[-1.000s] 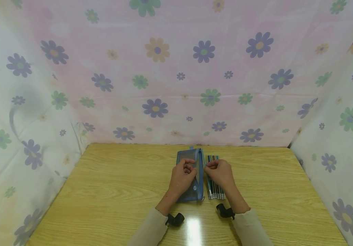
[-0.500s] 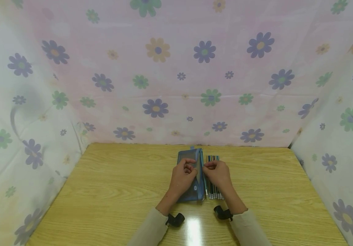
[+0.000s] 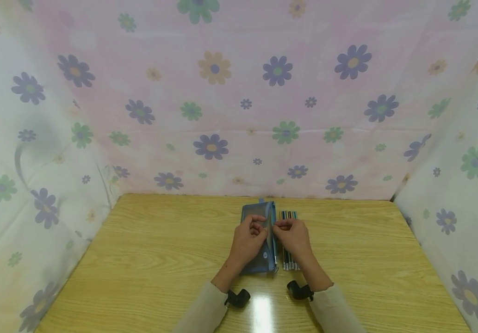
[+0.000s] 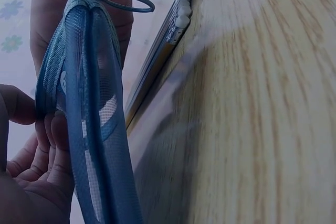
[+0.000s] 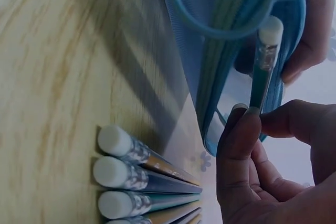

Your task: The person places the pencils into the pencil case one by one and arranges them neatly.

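Note:
A blue mesh zip pencil pouch (image 3: 257,266) lies on the table with its zip side unzipped. My left hand (image 3: 247,240) pinches one edge of that opening between thumb and fingers; in the left wrist view the pouch (image 4: 79,108) gapes beside the fingers. My right hand (image 3: 294,238) holds a green pencil (image 5: 260,80) by thumb and fingertips. The pencil's white eraser end points toward the wearer, and its shaft lies along the pouch's mouth. How much of it is inside is hidden. A row of several pencils (image 3: 289,263) lies just right of the pouch.
The row of pencils (image 5: 163,174) has its white erasers toward the wearer. A zip pull ring (image 4: 131,1) sticks out from the pouch's near end. Flower-print cloth (image 3: 239,115) walls the wooden table (image 3: 159,259) at the back and sides.
My right hand has moved a little left, bringing the pencil from beside the row to the pouch's opening. My left hand has stayed nearly still on the pouch.

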`<state>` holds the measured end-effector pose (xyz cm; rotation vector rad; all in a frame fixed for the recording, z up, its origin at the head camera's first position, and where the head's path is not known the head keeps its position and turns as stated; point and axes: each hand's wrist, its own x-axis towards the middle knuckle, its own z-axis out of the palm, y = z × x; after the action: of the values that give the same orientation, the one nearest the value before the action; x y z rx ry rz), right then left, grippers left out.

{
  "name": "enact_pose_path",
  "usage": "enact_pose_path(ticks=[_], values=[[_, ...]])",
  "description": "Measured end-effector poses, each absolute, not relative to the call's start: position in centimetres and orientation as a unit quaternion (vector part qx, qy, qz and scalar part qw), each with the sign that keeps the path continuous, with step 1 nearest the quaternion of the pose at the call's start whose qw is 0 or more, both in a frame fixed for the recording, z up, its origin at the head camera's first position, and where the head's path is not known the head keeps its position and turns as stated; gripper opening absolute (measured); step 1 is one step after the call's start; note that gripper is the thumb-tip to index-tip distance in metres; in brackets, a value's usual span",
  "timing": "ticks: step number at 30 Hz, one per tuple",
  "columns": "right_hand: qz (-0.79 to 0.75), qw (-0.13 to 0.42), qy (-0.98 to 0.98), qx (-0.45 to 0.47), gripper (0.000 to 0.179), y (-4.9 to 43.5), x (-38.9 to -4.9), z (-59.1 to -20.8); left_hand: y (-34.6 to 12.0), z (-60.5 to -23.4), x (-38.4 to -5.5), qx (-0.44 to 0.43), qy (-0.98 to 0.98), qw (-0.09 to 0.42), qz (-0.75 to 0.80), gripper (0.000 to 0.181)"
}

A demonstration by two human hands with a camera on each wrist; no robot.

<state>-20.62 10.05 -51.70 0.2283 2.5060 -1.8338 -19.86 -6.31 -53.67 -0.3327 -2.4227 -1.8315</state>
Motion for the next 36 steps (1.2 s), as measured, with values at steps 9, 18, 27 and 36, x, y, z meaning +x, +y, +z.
enact_pose_path(ticks=[9, 18, 27, 36], values=[[-0.585, 0.005, 0.808, 0.074, 0.017, 9.80, -20.60, -51.86, -6.30, -53.60, -19.83, -0.107, -0.792, 0.043, -0.599, 0.025], [-0.592, 0.009, 0.803, 0.070, 0.017, 9.72, -20.56, -52.14, -6.29, -53.66, -19.84, -0.111, -0.792, 0.043, -0.598, 0.026], [-0.593, 0.005, 0.803, 0.061, 0.017, 9.71, -20.58, -52.13, -6.28, -53.60, -19.94, -0.109, -0.794, 0.043, -0.597, 0.026], [-0.552, -0.025, 0.833, 0.029, 0.018, 10.27, -20.47, -51.91, -6.24, -53.59, -19.98, -0.120, -0.790, 0.054, -0.599, 0.025]])
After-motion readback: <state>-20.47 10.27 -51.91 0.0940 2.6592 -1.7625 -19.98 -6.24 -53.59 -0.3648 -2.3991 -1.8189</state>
